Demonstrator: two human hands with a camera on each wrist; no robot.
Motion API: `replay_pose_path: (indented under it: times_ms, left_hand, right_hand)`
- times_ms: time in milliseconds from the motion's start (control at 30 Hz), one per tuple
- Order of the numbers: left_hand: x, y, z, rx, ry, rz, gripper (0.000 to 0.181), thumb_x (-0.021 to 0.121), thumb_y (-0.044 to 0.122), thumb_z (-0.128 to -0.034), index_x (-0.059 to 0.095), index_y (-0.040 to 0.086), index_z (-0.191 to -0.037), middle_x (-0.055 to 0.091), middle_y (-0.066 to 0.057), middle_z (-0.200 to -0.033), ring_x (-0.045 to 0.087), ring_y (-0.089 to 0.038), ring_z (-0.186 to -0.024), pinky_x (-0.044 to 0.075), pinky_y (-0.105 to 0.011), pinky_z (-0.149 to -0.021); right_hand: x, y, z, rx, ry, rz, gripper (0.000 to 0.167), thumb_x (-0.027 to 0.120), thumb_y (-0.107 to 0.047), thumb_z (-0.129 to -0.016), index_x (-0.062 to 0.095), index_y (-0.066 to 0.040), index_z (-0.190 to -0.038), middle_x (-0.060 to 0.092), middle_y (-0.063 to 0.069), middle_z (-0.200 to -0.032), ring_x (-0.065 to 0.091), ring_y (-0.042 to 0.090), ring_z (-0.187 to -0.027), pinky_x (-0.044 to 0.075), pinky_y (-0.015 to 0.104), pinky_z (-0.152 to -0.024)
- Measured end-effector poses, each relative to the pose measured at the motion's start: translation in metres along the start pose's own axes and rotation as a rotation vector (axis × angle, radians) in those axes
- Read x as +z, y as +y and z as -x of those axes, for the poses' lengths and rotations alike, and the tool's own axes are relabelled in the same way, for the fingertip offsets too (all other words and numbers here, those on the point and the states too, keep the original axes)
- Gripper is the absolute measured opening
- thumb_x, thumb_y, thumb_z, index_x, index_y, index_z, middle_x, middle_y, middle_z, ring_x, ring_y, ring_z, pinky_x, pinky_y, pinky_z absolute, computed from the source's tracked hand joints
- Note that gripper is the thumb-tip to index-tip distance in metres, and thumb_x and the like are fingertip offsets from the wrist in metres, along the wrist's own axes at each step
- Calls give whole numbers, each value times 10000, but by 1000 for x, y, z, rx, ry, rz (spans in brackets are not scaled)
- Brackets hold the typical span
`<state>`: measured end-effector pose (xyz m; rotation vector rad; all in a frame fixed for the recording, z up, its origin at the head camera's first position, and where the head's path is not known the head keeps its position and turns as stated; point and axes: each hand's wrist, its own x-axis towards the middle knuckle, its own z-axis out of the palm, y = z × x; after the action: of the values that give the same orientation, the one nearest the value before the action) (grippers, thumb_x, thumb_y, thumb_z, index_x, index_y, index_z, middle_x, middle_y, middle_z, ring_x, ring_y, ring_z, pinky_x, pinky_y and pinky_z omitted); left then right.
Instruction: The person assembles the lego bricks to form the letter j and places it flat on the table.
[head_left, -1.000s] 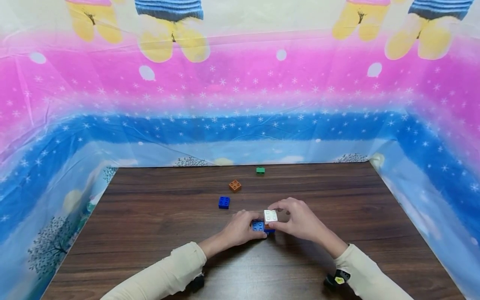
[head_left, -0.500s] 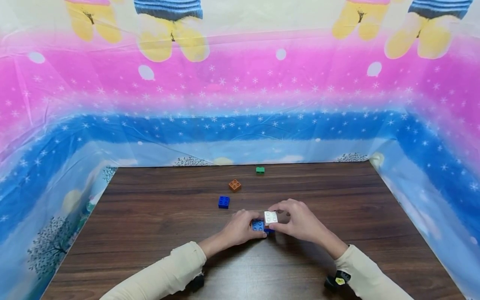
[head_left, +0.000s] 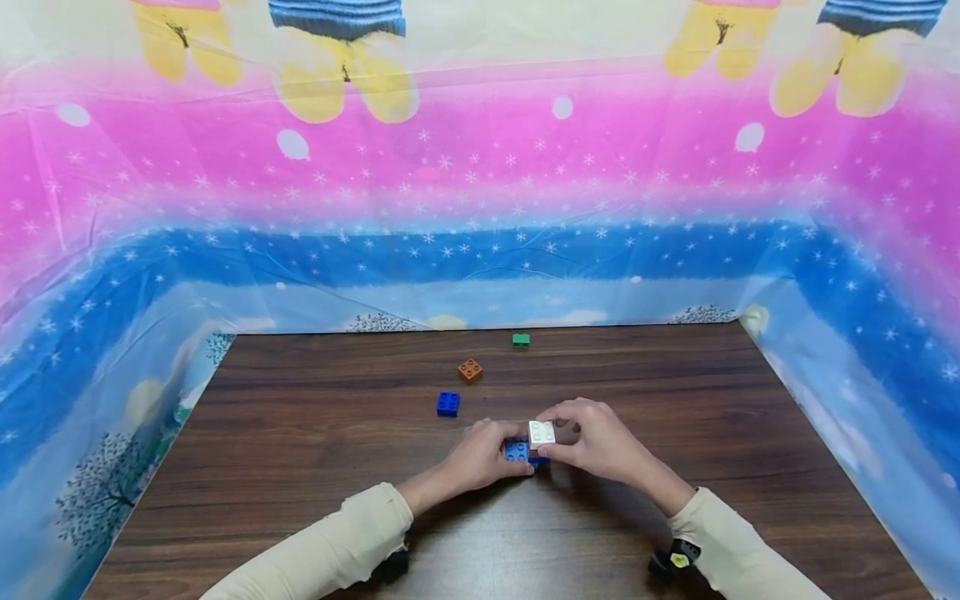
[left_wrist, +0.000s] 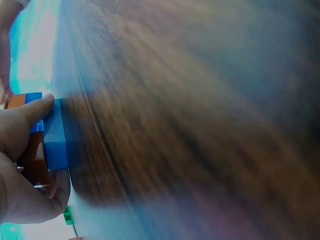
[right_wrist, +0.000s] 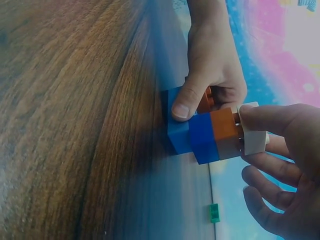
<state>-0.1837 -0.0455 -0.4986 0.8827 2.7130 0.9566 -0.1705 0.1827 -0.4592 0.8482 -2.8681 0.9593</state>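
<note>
In the head view, my left hand (head_left: 480,454) pinches a light blue toy brick (left_wrist: 55,142) at the base of a small stack. On it, offset to the right, a dark blue brick (right_wrist: 204,138) carries an orange brick (right_wrist: 226,134). A white brick (head_left: 542,433) is pinched by my right hand (head_left: 596,442) at the top of the stack. In the right wrist view, orange studs show in a narrow gap below the white brick. Another orange-brown brick (left_wrist: 35,160) sits on the light blue one, partly hidden by my left fingers.
Beyond the hands on the wooden table (head_left: 300,467) lie a loose dark blue brick (head_left: 447,404), an orange brick (head_left: 470,371) and a green brick (head_left: 521,340). A printed cloth (head_left: 480,250) hangs around the table's back and sides.
The white brick in my right hand dipped slightly toward the orange brick, then came up a little. My left hand has stayed in place on the light blue brick.
</note>
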Motion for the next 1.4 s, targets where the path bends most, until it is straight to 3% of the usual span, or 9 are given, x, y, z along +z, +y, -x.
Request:
replay_pose_path:
  times_ms: [200,700,967,1400]
  left_hand:
    - [0,0,0,5,1,3,374,852,368,-842,756,153,-1133,751,45,-1001,534,-66,-769,425,-280,-718]
    - [0,0,0,10,-5,9,405,847,349,-851,747,160,-1194,759,35,-1074,570,-67,-823,445,-323,-799]
    - [0,0,0,17,-2,7,384,849,349,-847,752,164,-1169,759,46,-1047,561,-58,-801,435,-309,-779]
    - [1,-1,-1,15,-3,10,396,848,353,-848,748,157,-1177,757,42,-1061,568,-62,-819,437,-321,-797]
  right_hand:
    - [0,-1,0,31,-5,-2,318,824,-333,-877,754,-212,-1163,722,-71,-1093,638,115,-971,542,319,-778]
    - [0,-2,-4,-1,-11,19,287,847,-293,-856,780,-200,-1120,728,-80,-1060,644,109,-961,550,305,-776]
    - [-3,-6,-7,-5,-32,47,270,860,-243,-837,778,-154,-1078,709,-58,-1005,632,101,-908,529,262,-737]
    - [0,-6,-6,-16,-5,51,264,867,-267,-832,790,-183,-1071,726,-90,-1005,644,113,-951,548,308,-784]
